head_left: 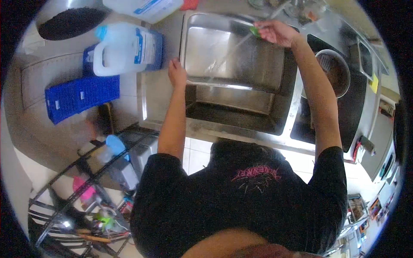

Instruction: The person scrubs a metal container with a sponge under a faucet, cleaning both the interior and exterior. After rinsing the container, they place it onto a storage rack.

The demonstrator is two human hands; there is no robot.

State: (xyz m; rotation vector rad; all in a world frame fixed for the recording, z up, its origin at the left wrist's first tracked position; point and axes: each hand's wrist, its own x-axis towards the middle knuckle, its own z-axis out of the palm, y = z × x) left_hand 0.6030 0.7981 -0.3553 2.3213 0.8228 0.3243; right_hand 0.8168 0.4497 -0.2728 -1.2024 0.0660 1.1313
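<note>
A large rectangular metal pan [241, 56] rests over the sink [232, 107]. My left hand [177, 74] is closed on the pan's left rim, with the fingers partly hidden. Above the pan's upper right edge, my right hand [277, 33] is closed round a spray nozzle with a green part [254, 31]. From it a thin jet of water [228, 53] runs down and left into the pan, splashing on its bottom. Most of the nozzle is covered by the fingers.
Large jugs [124, 49] with blue labels stand left of the sink, near a blue mat [81, 96]. A round pot [331, 73] sits in the right-hand basin. At lower left, a wire rack [77, 198] holds utensils and containers.
</note>
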